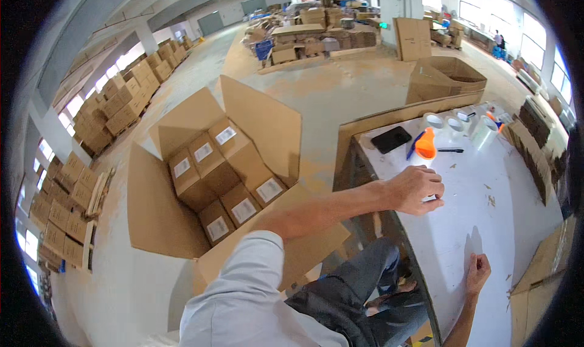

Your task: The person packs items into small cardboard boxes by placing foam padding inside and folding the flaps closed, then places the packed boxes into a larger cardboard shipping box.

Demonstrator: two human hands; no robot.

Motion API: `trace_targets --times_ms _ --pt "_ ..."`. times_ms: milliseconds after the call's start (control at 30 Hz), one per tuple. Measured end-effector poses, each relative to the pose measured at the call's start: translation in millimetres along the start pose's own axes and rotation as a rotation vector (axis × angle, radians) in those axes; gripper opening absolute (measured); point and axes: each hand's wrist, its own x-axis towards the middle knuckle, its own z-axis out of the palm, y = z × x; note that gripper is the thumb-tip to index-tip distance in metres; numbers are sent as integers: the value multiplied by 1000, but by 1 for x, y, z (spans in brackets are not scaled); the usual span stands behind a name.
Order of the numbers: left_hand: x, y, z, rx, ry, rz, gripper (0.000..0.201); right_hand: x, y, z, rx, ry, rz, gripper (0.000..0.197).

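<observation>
My left hand point(417, 189) reaches across to the white table point(474, 225) and rests on its near-left part. Its fingers are curled down onto the top, with a small white bit showing under the fingertips; whether it grips that bit is unclear. My right hand point(477, 271) lies lower on the same table with its fingers loosely curled and nothing visible in it. To my left on the floor stands a large open cardboard box point(158, 219) holding several smaller brown cartons point(210, 167) with white labels.
At the table's far end lie a black flat pad point(390, 139), an orange tool point(426, 145), a black pen point(450, 150) and rolls of clear tape point(455, 124). Flat cardboard point(538, 280) leans at the lower right. Stacked cartons point(121, 104) line the left wall, and an open box point(447, 76) stands behind the table.
</observation>
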Motion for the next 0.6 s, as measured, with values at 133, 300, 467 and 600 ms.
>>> trace_targets --times_ms 133,300,467,600 --pt "-17 -53 79 -39 -78 -268 21 -1 12 -1 207 51 53 33" --pt "-52 -93 141 133 -50 -539 23 -7 11 -1 460 44 128 27" --pt "-47 -88 155 157 74 -361 24 -12 14 -2 447 56 196 25" --pt "-37 -89 153 174 83 -285 26 -9 -8 -13 227 8 126 27"
